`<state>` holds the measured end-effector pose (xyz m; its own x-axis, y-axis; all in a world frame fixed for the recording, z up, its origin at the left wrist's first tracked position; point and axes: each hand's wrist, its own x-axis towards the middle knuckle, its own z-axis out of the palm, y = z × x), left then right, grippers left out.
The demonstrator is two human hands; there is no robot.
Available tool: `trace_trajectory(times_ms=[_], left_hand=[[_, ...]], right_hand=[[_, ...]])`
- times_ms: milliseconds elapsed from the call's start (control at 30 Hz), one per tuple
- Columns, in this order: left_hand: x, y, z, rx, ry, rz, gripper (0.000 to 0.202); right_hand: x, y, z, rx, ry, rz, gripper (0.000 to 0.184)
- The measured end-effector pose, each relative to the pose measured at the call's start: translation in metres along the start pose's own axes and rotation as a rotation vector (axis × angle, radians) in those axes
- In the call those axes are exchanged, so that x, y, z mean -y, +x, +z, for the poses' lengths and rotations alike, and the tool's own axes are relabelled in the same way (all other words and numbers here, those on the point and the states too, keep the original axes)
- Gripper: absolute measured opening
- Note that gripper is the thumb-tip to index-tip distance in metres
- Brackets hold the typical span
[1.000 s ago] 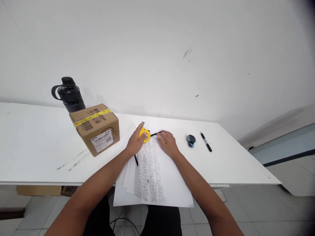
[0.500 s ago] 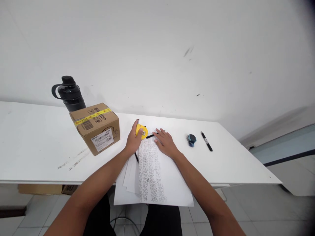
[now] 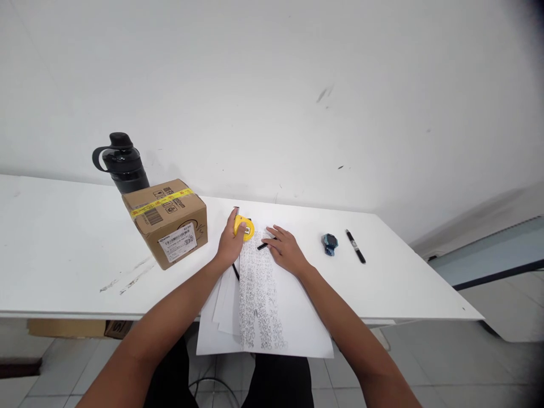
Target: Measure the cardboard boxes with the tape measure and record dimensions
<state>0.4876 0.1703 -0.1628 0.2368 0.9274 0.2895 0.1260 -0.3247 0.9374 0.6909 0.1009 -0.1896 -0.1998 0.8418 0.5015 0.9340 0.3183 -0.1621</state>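
My left hand [image 3: 230,243] is closed round a yellow tape measure [image 3: 243,227], with the thumb over its front. The tape measure rests at the top of a white sheet covered in dense dark writing [image 3: 257,294]. My right hand [image 3: 287,249] is on the upper right of that sheet, its thumb and fingers around a slim black pen [image 3: 267,243]. Only the pen's left part shows; the rest is under the fingers. More white paper [image 3: 308,334] lies beneath, overhanging the table's front edge. A thin black strip [image 3: 235,272] shows beside my left wrist.
A taped cardboard box [image 3: 170,226] stands left of my hands, with a black bottle [image 3: 125,164] behind it. To the right lie a small blue-and-black watch-like item [image 3: 329,242] and another black pen [image 3: 355,246]. A wall [image 3: 272,113] borders the white table [image 3: 63,249] at the back.
My right hand's fingers have drawn together, and the black pen under them has shifted slightly nearer to me. The left hand and tape measure have stayed in place.
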Motion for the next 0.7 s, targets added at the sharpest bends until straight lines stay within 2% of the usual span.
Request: trace_trajectory(times_ms=[133, 233, 300, 367, 433, 467, 500, 567, 600, 667, 700], left_hand=[[0.000, 0.000, -0.002, 0.034, 0.027, 0.035, 0.062], [-0.001, -0.004, -0.002, 0.109, 0.132, 0.106, 0.062], [-0.006, -0.011, -0.003, 0.171, 0.254, 0.184, 0.060], [-0.019, -0.024, -0.009, 0.194, 0.383, 0.353, 0.054], [-0.037, -0.046, -0.022, 0.137, 0.493, 0.600, 0.045], [-0.047, -0.060, -0.031, 0.098, 0.516, 0.728, 0.045], [-0.057, -0.076, -0.042, 0.037, 0.512, 0.836, 0.048], [-0.077, -0.112, -0.065, -0.062, 0.493, 0.951, 0.057], [-0.087, -0.130, -0.077, -0.074, 0.495, 1.007, 0.058], [-0.103, -0.162, -0.096, -0.027, 0.535, 1.077, 0.061], [-0.108, -0.175, -0.104, -0.002, 0.559, 1.087, 0.063]], right_hand=[[0.002, 0.000, 0.000, -0.016, 0.013, 0.041, 0.032], [0.007, 0.006, 0.001, -0.053, 0.016, 0.046, 0.036], [0.015, 0.014, -0.004, -0.058, 0.029, 0.036, 0.040], [0.033, 0.024, -0.019, -0.095, 0.125, 0.066, 0.044], [0.064, 0.028, -0.042, -0.193, 0.377, 0.161, 0.052], [0.084, 0.026, -0.056, -0.277, 0.571, 0.241, 0.056], [0.107, 0.021, -0.070, -0.289, 0.806, 0.303, 0.058], [0.156, 0.000, -0.095, -0.099, 1.303, 0.338, 0.057], [0.181, -0.013, -0.104, -0.012, 1.491, 0.333, 0.063], [0.227, -0.038, -0.115, 0.109, 1.743, 0.344, 0.075], [0.246, -0.049, -0.116, 0.091, 1.813, 0.377, 0.075]])
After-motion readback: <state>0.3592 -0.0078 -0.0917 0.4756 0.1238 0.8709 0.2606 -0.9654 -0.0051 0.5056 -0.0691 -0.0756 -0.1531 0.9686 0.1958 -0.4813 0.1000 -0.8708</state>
